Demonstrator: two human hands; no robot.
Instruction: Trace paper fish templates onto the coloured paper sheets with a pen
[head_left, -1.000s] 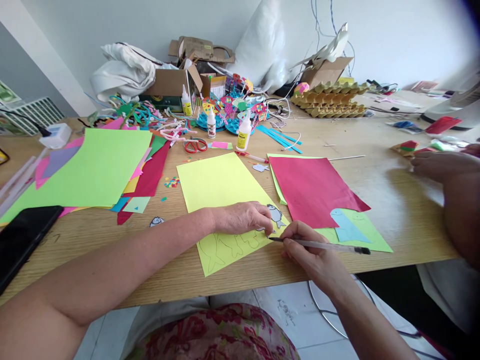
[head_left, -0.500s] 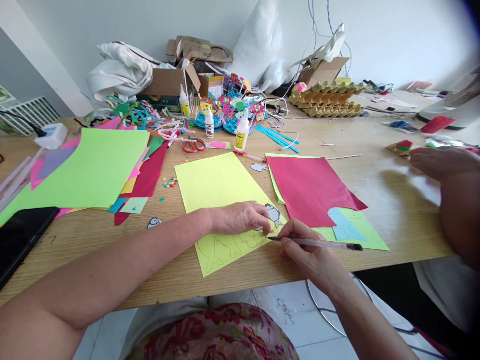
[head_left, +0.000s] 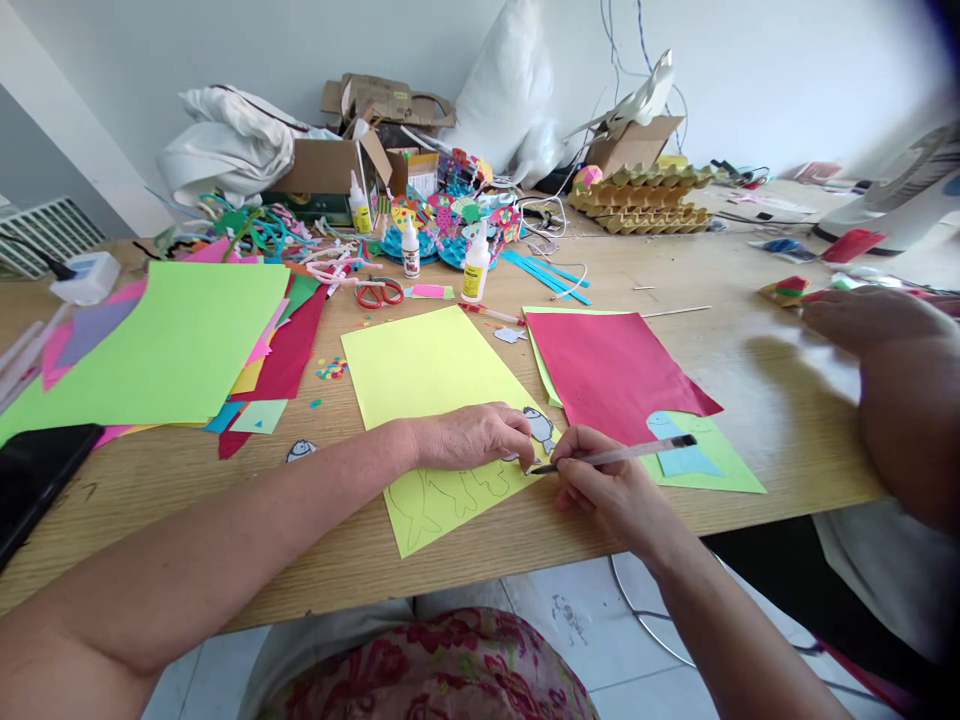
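One pen (head_left: 637, 452) is gripped by the right hand (head_left: 611, 488); beside that grip, the left hand (head_left: 480, 437), its hold unclear, rests on yellow paper (head_left: 427, 370), which could slip if pressed lightly.

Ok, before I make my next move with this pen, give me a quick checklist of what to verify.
1. Pen gripped in the right hand: ok.
2. Pen's tip touching the yellow sheet: cannot tell; it is right at the sheet, by the left fingertips.
3. Left hand on the yellow sheet: ok.
4. Drawn outlines fully in view: not ok; the left arm hides their upper parts.
5. Red-handled scissors off the yellow sheet: ok, lying beyond it.
6. Co-worker's hand away from the yellow sheet: ok, far to the right.
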